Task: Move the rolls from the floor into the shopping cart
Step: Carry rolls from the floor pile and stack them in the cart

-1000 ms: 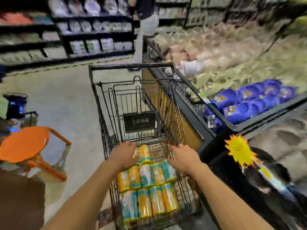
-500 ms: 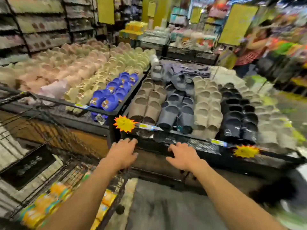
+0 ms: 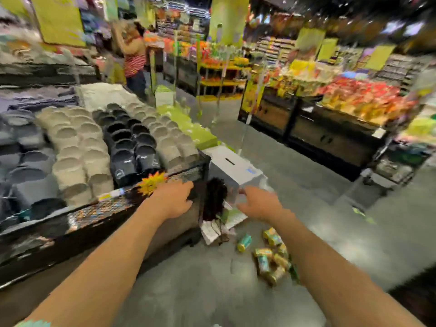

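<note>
Both arms reach forward, left hand (image 3: 173, 200) and right hand (image 3: 258, 204) empty, grip loose.

Both forearms are bare from the elbow down, with no sleeve in sight. The left hand (image 3: 173, 201) and the right hand (image 3: 258, 204) wear no gloves, and the wrists carry no watch or band.

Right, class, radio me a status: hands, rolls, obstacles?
Left hand and right hand open, empty. Rolls on floor, under right arm. Cart not visible. Path clear.
</note>
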Tool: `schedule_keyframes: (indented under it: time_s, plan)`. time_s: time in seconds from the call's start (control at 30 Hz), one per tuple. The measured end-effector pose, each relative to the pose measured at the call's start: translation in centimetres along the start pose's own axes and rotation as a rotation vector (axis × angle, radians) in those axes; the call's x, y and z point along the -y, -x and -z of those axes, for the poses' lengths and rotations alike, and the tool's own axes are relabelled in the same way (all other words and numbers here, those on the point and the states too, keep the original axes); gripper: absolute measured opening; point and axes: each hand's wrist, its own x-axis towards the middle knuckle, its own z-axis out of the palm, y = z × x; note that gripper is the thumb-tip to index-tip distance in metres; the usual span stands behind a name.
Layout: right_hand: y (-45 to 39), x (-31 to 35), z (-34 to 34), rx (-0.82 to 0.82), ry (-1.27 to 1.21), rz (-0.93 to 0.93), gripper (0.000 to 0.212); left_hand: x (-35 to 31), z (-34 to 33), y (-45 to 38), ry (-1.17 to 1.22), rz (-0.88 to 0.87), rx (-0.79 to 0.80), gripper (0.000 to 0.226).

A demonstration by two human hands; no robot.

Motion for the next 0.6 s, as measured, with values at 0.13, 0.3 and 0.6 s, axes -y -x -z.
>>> schedule_keyframes:
  time_s: [0.13, 0.3, 0.6]
  plan:
    - [3.9, -11.7, 0.4, -0.066, -0.114, -0.245, 0.045, -11.6, 1.0, -8.4, -0.082, -0.242, 0.045, 0.057]
    - [9.7, -23.4, 0.7, -0.103, -0.159, -0.561, 0.051, -25.8, 0.7, -16.4, -0.158, -0.505, 0.057, 0.053]
    - [13.9, -36.0, 0.1, -0.104, -0.248, -0.951, 0.053, -43.8, -0.5, -27.1, -0.128, -0.872, 0.105, 0.057]
